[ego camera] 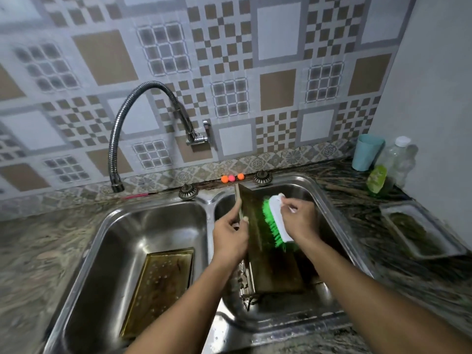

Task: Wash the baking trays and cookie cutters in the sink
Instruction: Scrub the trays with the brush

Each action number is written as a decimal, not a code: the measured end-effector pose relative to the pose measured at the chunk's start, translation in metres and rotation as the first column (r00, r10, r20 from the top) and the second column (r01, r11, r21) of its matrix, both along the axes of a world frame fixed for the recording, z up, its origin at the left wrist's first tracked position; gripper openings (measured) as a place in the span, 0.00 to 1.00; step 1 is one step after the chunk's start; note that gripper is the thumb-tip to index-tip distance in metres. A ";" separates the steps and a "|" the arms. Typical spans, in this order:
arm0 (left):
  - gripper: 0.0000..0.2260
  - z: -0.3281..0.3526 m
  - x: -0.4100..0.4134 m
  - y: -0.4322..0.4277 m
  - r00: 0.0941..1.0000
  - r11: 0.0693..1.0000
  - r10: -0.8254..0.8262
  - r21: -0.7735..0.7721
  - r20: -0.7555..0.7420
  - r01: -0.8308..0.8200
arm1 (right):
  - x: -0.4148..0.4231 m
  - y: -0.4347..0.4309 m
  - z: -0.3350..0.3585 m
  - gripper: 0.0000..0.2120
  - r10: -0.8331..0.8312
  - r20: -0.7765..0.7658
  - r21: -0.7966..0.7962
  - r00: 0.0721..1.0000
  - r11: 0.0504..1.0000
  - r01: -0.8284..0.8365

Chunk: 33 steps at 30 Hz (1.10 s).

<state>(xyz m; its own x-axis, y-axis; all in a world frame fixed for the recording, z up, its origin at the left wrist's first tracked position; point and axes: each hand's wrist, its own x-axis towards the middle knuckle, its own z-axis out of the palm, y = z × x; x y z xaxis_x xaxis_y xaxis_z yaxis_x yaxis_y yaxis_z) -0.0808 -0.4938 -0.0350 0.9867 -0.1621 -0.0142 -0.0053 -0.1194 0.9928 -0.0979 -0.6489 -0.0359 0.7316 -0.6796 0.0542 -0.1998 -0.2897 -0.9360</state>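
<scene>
No text, brand or number could be read anywhere; the green label on the bottle [377, 179] by the wall was too blurred.

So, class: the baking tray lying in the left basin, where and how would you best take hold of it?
Grip the tray by its far short rim, reaching down from above. It lies flat on the left basin floor, its raised rim the only edge fingers can probably hook.

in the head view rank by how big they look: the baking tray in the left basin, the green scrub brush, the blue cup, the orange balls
1. Greasy metal baking tray in the left basin
2. Green-bristled white scrub brush
3. Light blue plastic cup, close to the brush; it stands farther away, so unsure
4. Small orange balls
</scene>
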 end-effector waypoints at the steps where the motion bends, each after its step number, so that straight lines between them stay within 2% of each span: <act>1: 0.21 0.002 -0.002 0.002 1.000 1.000 -0.013 -0.006 -0.007 0.013 | -0.001 0.003 -0.003 0.11 -0.038 -0.018 0.024 0.999 0.999 0.038; 5: 0.20 -0.014 0.020 0.013 0.997 0.996 0.080 0.033 -0.013 -0.080 | -0.010 0.047 -0.006 0.11 0.089 0.090 0.003 0.992 0.996 -0.090; 9: 0.18 -0.027 0.028 0.029 0.996 0.995 0.078 0.058 -0.053 -0.075 | -0.029 0.046 -0.030 0.11 -0.025 0.023 0.042 0.999 0.999 0.024; 13: 0.18 -0.030 0.031 0.033 0.993 0.993 0.106 0.060 -0.059 -0.102 | -0.044 0.073 -0.036 0.10 0.091 0.055 0.008 0.994 0.996 -0.091; 17: 0.17 -0.032 0.033 0.039 0.993 0.993 0.113 0.037 -0.037 -0.111 | -0.054 0.053 -0.052 0.10 -0.020 -0.011 0.044 1.000 0.999 0.020; 21: 0.17 -0.039 0.038 0.036 0.990 0.990 0.127 0.070 -0.054 -0.123 | -0.065 0.072 -0.053 0.10 0.106 0.025 0.035 0.994 0.994 -0.107; 25: 0.17 -0.041 0.037 0.037 0.983 0.986 0.166 0.041 -0.081 -0.163 | -0.072 0.040 -0.066 0.09 0.003 -0.071 0.063 0.997 0.998 0.002; 29: 0.17 -0.040 0.034 0.021 0.982 0.987 0.159 0.054 -0.098 -0.155 | -0.074 0.051 -0.052 0.10 0.131 0.030 0.048 0.991 0.990 -0.132; 33: 0.18 -0.040 0.028 0.023 0.974 0.981 0.192 0.017 -0.123 -0.192 | -0.085 0.001 -0.070 0.11 0.074 -0.222 -0.009 0.972 0.997 -0.078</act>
